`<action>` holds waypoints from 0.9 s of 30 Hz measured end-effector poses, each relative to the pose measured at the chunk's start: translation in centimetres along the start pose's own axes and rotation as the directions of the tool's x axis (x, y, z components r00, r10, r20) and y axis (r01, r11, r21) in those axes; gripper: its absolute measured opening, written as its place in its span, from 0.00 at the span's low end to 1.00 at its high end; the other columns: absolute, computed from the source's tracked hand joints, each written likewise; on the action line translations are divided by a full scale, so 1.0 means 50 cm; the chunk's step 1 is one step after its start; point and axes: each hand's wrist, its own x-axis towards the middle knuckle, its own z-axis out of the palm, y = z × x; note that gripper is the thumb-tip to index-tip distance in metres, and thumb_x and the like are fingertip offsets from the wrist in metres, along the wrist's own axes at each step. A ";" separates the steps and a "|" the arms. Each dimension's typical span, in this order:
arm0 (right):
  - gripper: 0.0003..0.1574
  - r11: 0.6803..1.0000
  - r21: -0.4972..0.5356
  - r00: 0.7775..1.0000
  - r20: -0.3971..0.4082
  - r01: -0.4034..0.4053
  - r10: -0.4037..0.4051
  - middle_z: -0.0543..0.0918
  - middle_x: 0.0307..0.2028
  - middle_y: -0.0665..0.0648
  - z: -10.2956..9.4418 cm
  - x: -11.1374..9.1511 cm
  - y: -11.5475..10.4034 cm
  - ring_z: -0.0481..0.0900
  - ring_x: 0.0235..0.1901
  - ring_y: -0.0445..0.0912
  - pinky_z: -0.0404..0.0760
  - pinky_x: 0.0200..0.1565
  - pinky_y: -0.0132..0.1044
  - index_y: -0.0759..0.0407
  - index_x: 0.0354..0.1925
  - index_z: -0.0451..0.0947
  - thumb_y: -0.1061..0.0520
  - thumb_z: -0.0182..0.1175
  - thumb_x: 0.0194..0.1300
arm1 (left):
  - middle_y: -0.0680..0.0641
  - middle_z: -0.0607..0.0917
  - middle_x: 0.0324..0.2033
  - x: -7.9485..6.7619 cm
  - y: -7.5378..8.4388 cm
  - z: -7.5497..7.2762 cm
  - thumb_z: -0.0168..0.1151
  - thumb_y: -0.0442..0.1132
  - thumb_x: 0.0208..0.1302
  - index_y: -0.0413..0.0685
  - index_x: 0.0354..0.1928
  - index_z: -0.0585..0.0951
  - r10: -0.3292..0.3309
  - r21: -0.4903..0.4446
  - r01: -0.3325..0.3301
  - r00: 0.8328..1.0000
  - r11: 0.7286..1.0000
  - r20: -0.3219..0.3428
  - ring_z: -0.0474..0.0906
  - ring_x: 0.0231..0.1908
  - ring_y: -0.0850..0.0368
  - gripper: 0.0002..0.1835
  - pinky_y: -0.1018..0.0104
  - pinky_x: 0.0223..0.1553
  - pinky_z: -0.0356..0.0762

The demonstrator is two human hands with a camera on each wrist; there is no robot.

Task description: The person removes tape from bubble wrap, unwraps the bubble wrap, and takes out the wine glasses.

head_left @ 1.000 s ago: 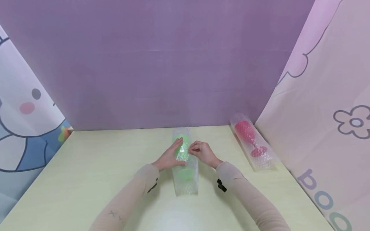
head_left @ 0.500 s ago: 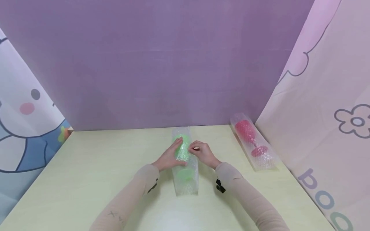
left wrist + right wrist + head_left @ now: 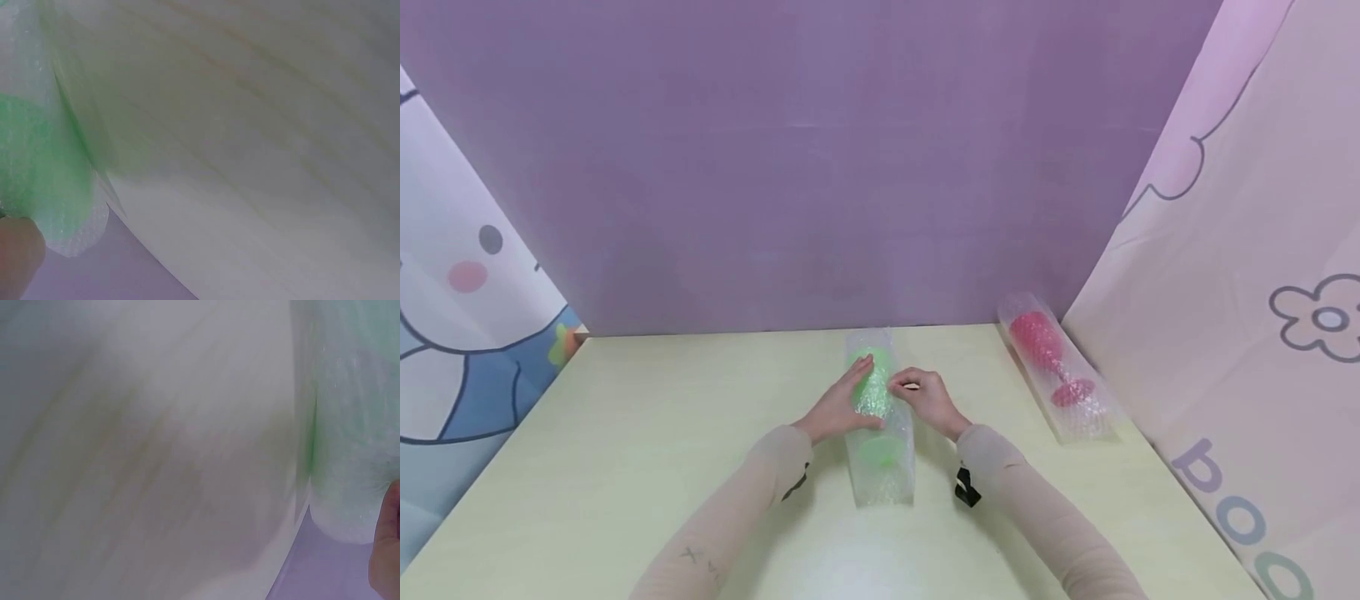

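In the head view, a green goblet (image 3: 871,392) wrapped in bubble wrap (image 3: 895,487) lies lengthwise at the middle of the table, its bowl end toward the back. My left hand (image 3: 838,410) rests on the left side of the bowl, thumb and straight fingers spread wide over the wrap. From the right, my right hand (image 3: 928,398) pinches the wrap's edge beside the bowl, with thumb and forefinger making a small ring. A fingertip (image 3: 19,250) touches the wrapped green bowl (image 3: 44,162) in the left wrist view. In the right wrist view, a finger (image 3: 386,544) meets the wrap (image 3: 350,487).
A second bubble-wrapped goblet, pink-red (image 3: 1037,340), lies slanted at the table's right edge. The pale wooden table (image 3: 647,433) ends at a purple back wall (image 3: 820,183). Printed cloth panels (image 3: 1232,275) stand on both sides.
Both hands stay at nearly the same spot on the wrapped green goblet. The ring between my right thumb and forefinger shows more clearly now, and the right wrist has shifted slightly left.
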 end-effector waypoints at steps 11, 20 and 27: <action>0.10 0.988 0.092 0.990 -0.048 -0.127 0.132 0.83 0.42 0.59 0.008 0.000 0.010 0.79 0.44 0.47 0.79 0.51 0.36 0.64 0.39 0.80 0.60 0.59 0.60 | 0.57 0.47 0.71 -0.004 0.008 -0.004 0.74 0.51 0.42 0.52 0.71 0.50 -0.023 0.002 0.023 1.000 1.000 -0.002 0.38 0.71 0.60 0.56 0.54 0.70 0.46; 0.09 0.983 0.088 0.981 -0.092 -0.163 0.171 0.84 0.41 0.56 0.012 0.003 0.028 0.79 0.41 0.45 0.80 0.46 0.36 0.61 0.38 0.82 0.59 0.61 0.59 | 0.57 0.47 0.71 -0.005 0.011 -0.004 0.74 0.51 0.42 0.52 0.71 0.50 -0.020 0.006 0.020 1.000 1.000 0.001 0.38 0.71 0.59 0.56 0.54 0.70 0.46; 0.09 0.988 0.059 0.985 -0.093 -0.141 0.146 0.84 0.41 0.56 0.010 0.002 0.024 0.79 0.42 0.45 0.80 0.47 0.36 0.61 0.38 0.82 0.59 0.61 0.59 | 0.56 0.47 0.72 -0.005 0.006 -0.004 0.73 0.52 0.43 0.51 0.71 0.50 -0.005 0.009 0.005 1.000 1.000 -0.001 0.38 0.71 0.58 0.56 0.53 0.70 0.46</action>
